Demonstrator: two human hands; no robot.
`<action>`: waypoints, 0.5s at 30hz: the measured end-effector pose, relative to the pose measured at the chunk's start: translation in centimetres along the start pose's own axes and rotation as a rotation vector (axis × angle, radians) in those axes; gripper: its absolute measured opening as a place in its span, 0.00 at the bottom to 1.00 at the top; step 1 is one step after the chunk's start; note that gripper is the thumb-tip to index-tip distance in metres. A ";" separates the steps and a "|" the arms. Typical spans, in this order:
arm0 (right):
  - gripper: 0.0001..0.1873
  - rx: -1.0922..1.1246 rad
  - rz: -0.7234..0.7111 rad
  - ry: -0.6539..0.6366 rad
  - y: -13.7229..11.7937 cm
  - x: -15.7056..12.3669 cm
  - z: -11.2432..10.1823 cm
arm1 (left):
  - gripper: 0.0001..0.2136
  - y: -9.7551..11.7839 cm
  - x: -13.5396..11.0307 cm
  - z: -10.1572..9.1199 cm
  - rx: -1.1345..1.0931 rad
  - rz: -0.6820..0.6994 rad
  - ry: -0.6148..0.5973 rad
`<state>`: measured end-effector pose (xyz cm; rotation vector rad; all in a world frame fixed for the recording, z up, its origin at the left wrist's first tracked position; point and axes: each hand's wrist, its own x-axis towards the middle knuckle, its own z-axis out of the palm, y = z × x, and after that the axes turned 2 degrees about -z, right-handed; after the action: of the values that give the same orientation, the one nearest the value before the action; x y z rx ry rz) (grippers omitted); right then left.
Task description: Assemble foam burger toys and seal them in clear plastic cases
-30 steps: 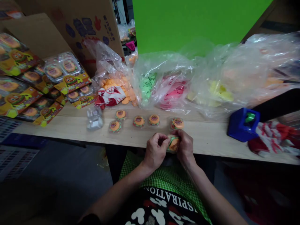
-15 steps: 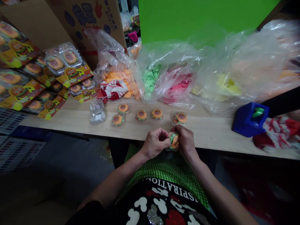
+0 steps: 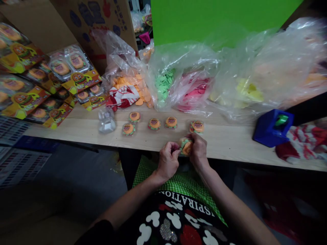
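At the table's front edge I hold a small toy burger (image 3: pixel 187 147) with an orange bun and green layers, tilted on its side. My right hand (image 3: pixel 199 149) is closed round its right side. The fingers of my left hand (image 3: pixel 168 160) are pinched at its left edge; whether they grip wrapping or the burger itself is hard to tell. Just beyond lies a clear-wrapped burger (image 3: pixel 197 127). Farther left are several more, among them one burger (image 3: pixel 171 122) and another burger (image 3: pixel 128 129). An opened clear plastic shell (image 3: pixel 106 125) sits left of them.
Along the back stand clear bags of orange pieces (image 3: pixel 144 90), green pieces (image 3: pixel 164 83), pink pieces (image 3: pixel 198 90) and yellow pieces (image 3: pixel 249 91). A blue tape dispenser (image 3: pixel 268 131) is at right beside a red-and-white cloth (image 3: pixel 306 141). Packaged burgers (image 3: pixel 74 68) are stacked at left.
Both hands have shifted slightly left with the burger, and its green side has turned. My left hand's fingers have moved down a little along its edge. The things on the table stay put.
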<state>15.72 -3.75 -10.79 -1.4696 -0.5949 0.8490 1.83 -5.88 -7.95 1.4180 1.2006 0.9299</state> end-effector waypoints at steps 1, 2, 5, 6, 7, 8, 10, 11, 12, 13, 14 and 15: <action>0.16 -0.006 0.002 0.025 0.0 0.0 0.1 | 0.02 0.0 0.1 -0.1 -0.013 -0.005 -0.003; 0.16 -0.009 0.006 0.049 -0.1 0.0 0.2 | 0.02 0.2 0.2 -0.2 -0.040 -0.023 -0.022; 0.17 -0.030 -0.010 0.058 -0.7 0.0 0.2 | 0.12 0.9 0.8 -0.7 -0.096 -0.075 -0.101; 0.17 -0.057 -0.037 0.031 -0.9 -0.1 0.2 | 0.19 1.3 1.0 -0.8 -0.103 -0.068 -0.130; 0.17 -0.091 -0.072 -0.004 -1.2 -0.3 0.2 | 0.25 1.6 1.3 -1.0 -0.118 -0.054 -0.164; 0.17 -0.118 -0.109 -0.043 -1.5 -0.5 0.2 | 0.28 1.8 1.6 -1.1 -0.145 -0.040 -0.202; 0.19 -0.124 -0.149 -0.131 -2.1 -0.9 0.1 | 0.28 2.1 2.1 -1.4 -0.243 -0.039 -0.266; 0.20 -0.102 -0.145 -0.177 -2.5 -1.2 -0.1 | 0.26 2.2 2.3 -1.6 -0.293 -0.048 -0.277; 0.21 -0.076 -0.134 -0.223 -2.8 -1.4 -0.3 | 0.24 2.2 2.4 -1.7 -0.333 -0.059 -0.267; 0.21 -0.074 -0.135 -0.276 -3.2 -1.5 -0.5 | 0.23 2.2 2.5 -1.8 -0.364 -0.072 -0.247; 0.21 -0.099 -0.150 -0.321 -3.6 -1.6 -0.9 | 0.23 2.3 2.5 -2.0 -0.395 -0.083 -0.233; 0.21 -0.151 -0.183 -0.351 -4.0 -1.6 -1.2 | 0.23 2.4 2.5 -2.1 -0.430 -0.097 -0.226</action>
<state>16.25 -5.41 -6.67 -1.3838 -1.0590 0.9397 0.82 -2.93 -5.38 1.0764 0.8323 0.8717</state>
